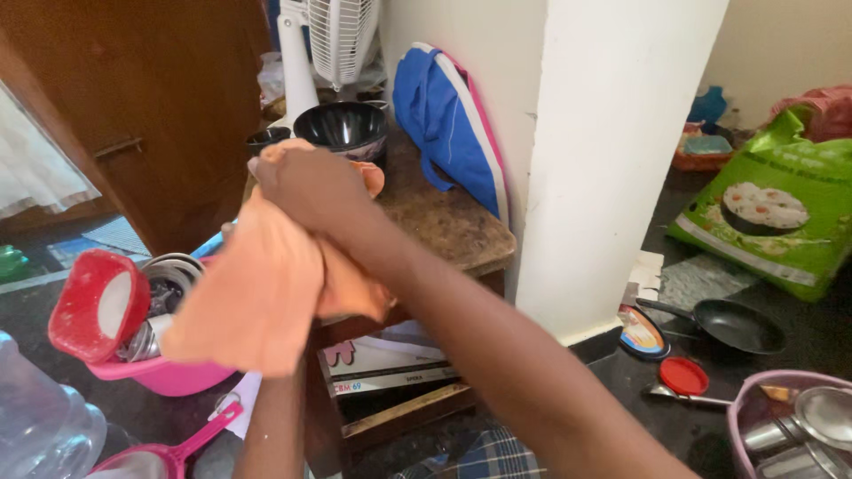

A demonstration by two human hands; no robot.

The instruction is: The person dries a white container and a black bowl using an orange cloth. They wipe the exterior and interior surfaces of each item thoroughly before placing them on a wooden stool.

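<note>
My right hand (306, 182) reaches in from the lower right and is closed over an orange cloth (253, 297), in front of a small wooden table (448, 226). The cloth hangs down in loose folds below the hand. My left forearm (271, 430) rises from the bottom edge and goes up under the cloth. The left hand itself is covered by the cloth, so its fingers do not show. A black bowl (342, 124) stands on the table just behind my right hand.
A pink tub (173, 377) with steel vessels and a red lid (93, 306) sits at the left. A white pillar (612, 160) stands to the right of the table, with a blue bag (444, 124) leaning beside it. On the dark floor lie a black pan (737, 324), a green bag (772, 213) and a pink basket (754, 412).
</note>
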